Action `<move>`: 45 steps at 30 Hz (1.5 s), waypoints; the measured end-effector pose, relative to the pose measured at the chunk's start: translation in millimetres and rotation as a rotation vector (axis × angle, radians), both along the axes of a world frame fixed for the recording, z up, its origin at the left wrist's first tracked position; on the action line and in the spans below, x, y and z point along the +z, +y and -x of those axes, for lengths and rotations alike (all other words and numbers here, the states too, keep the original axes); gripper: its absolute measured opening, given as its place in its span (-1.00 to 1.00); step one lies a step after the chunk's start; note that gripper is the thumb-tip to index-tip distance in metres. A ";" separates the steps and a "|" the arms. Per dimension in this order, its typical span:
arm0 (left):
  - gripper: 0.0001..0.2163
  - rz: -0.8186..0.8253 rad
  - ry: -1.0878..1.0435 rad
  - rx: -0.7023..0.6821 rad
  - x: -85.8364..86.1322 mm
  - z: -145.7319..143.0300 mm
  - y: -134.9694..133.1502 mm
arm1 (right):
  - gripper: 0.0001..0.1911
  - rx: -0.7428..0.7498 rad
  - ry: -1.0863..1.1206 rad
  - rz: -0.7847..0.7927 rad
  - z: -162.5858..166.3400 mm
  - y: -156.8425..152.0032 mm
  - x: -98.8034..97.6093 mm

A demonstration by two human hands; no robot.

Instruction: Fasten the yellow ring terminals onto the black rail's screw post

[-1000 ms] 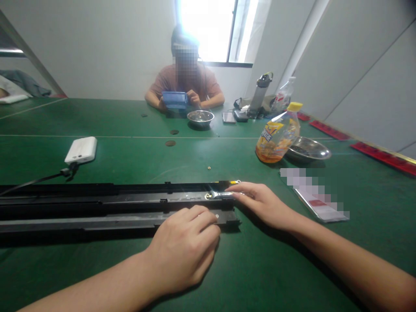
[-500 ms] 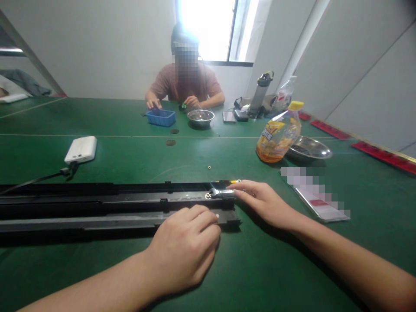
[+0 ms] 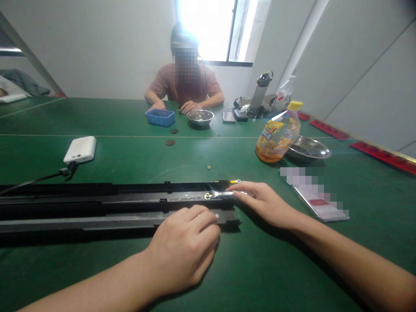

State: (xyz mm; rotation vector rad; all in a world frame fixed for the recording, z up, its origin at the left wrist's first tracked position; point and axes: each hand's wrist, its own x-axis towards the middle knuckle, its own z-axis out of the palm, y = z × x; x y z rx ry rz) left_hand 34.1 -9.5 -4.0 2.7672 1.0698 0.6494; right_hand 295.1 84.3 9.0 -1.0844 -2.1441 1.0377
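Note:
A long black rail assembly lies across the green table in front of me. My left hand rests curled on the rail's near edge at its right end, its fingertips pressing by a small screw. My right hand grips the handle of a small silver wrench, whose head sits on a fastener on the rail's top.
A tilted orange drink bottle leans on a steel bowl. A white power bank with a cable lies at left. A paper card is at right. Across the table a person sits by a blue tray and another bowl. A small nut lies loose.
The person opposite set the blue tray down on the table and lowered both hands. The wrench rocked slightly under my right hand; my left hand stayed still.

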 end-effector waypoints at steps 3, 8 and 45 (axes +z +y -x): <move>-0.88 -0.002 0.004 0.001 -0.4 0.6 -0.4 | -0.70 0.001 0.012 -0.002 -1.0 1.2 1.8; -0.87 0.000 0.009 -0.002 0.4 1.1 -0.9 | -0.69 -0.025 0.042 0.023 0.7 1.4 2.6; -0.86 -0.004 0.012 0.004 1.6 -0.5 -0.9 | -0.70 -0.011 0.004 -0.004 1.7 -1.2 1.6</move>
